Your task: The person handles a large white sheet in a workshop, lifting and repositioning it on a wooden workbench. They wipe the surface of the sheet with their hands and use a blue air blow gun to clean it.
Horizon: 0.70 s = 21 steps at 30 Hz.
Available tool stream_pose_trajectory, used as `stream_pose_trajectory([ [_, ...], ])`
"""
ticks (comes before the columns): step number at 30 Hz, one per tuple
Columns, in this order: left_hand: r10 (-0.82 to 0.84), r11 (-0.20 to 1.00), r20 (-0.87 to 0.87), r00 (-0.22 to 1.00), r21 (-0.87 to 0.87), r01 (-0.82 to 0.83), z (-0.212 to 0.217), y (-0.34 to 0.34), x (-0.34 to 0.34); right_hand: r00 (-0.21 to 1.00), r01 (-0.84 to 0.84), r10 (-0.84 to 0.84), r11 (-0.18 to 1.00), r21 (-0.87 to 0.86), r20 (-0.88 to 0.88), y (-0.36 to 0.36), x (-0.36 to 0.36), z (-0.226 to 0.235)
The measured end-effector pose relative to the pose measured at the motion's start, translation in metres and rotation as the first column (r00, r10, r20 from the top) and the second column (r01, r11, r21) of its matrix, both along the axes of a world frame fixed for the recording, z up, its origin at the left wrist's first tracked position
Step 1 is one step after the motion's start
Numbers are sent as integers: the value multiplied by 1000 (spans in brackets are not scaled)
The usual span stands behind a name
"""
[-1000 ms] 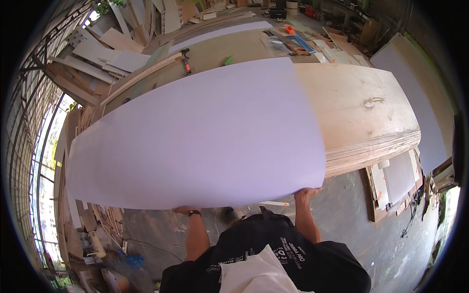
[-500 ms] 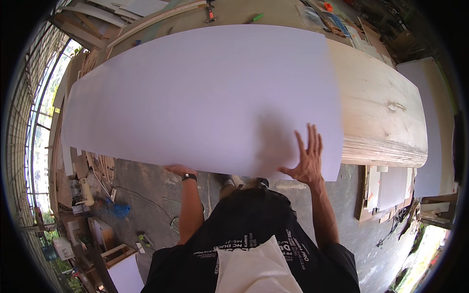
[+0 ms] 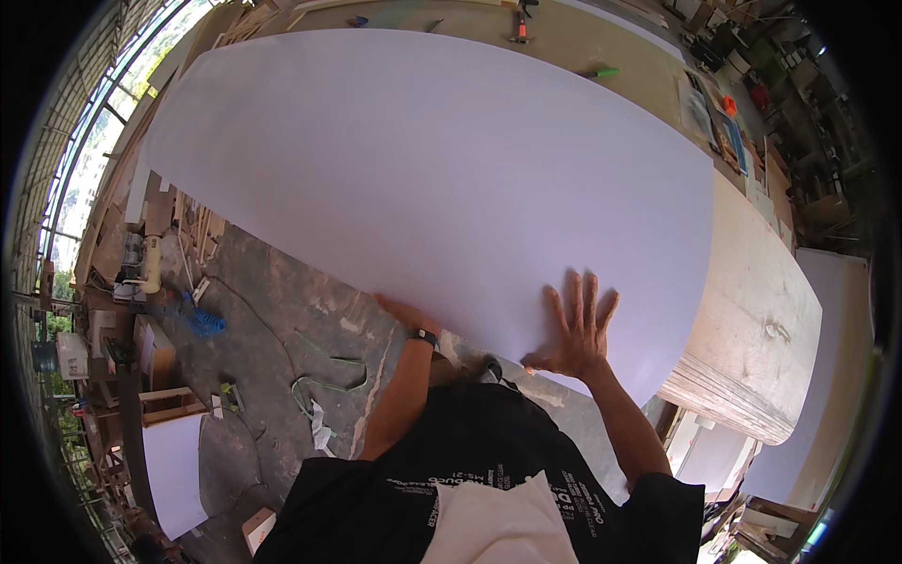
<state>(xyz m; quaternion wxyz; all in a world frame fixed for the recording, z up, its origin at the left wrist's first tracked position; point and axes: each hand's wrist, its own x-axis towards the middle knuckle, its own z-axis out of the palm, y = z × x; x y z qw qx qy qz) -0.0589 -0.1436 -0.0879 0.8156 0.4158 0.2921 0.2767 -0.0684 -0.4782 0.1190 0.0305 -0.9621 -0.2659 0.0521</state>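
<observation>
A large white sheet (image 3: pixel 442 179) lies across a stack of pale plywood boards (image 3: pixel 763 301), whose grain and layered edges show at the right. My right hand (image 3: pixel 578 343) rests flat on the sheet close to its near edge, fingers spread, with the thumb by the rim. My left hand (image 3: pixel 406 312), below a dark wristband (image 3: pixel 425 336), holds the same near edge farther left. Part of that hand is hidden by the sheet, so its grip shows only partly.
Beyond the sheet are a red-headed hammer (image 3: pixel 521 28) and a green-handled tool (image 3: pixel 604 72). On the concrete floor (image 3: pixel 282 282) lie a green cord (image 3: pixel 329 383) and a blue tangled item (image 3: pixel 205 321). Another white-faced board (image 3: pixel 806 376) stands right of the stack.
My view has turned, so the sheet and plywood sit slanted down to the right. My right hand, earlier raised over its shadow, has come down onto the sheet. My left hand stays at the edge.
</observation>
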Motion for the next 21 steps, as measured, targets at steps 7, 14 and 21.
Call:
stream_pose_trajectory([
  [7,97,860,228,969,-509,33,25,-29,8,999,42,-42,999,-25,10,-5,0,-6],
  [14,70,847,215,974,-529,55,37,-32,9,997,30,-28,999,-25,71,-13,28,1],
  [21,37,869,155,987,-493,45,41,-24,6,984,74,-79,997,34,161,10,118,19],
])
